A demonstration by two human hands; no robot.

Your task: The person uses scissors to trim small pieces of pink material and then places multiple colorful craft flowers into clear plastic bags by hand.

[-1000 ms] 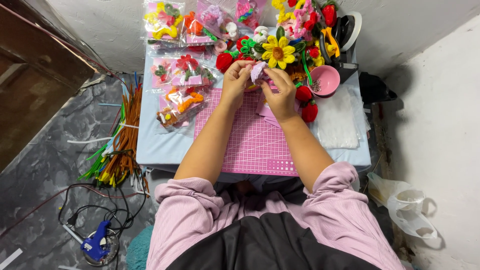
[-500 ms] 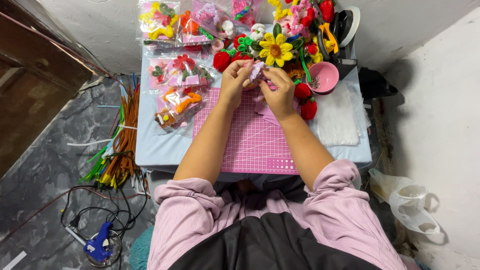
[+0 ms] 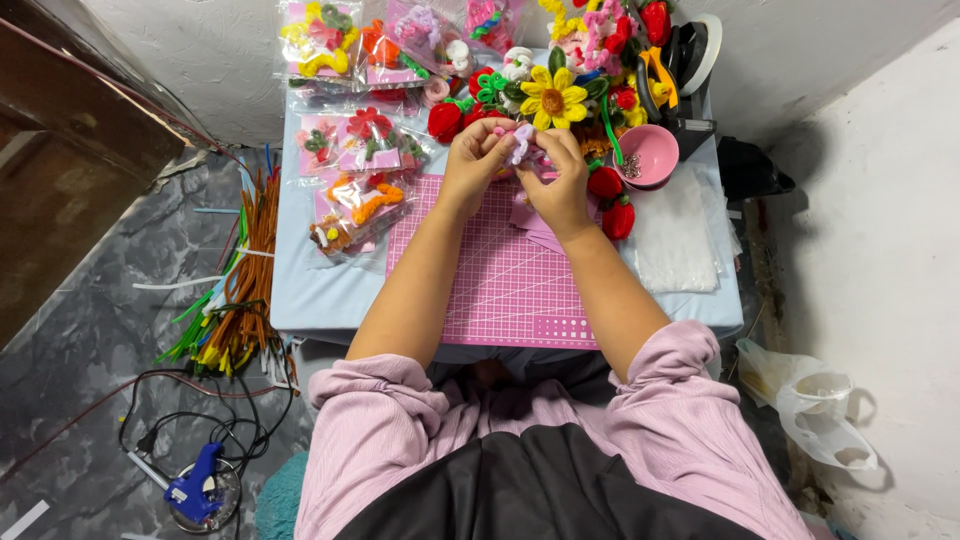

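A light blue desk [image 3: 310, 290] carries a pink cutting mat [image 3: 500, 280]. Above its far edge the left hand [image 3: 476, 160] and right hand [image 3: 560, 180] meet, both pinching a small, seemingly fuzzy, pale pink craft piece [image 3: 522, 140] beside a yellow flower [image 3: 552, 98].

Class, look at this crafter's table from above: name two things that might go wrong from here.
The pink bowl of small metal bits sits just beyond the right hand; a stray move might tip it. The glue gun and its cable lie on the floor beside the seat, so a foot could catch them.
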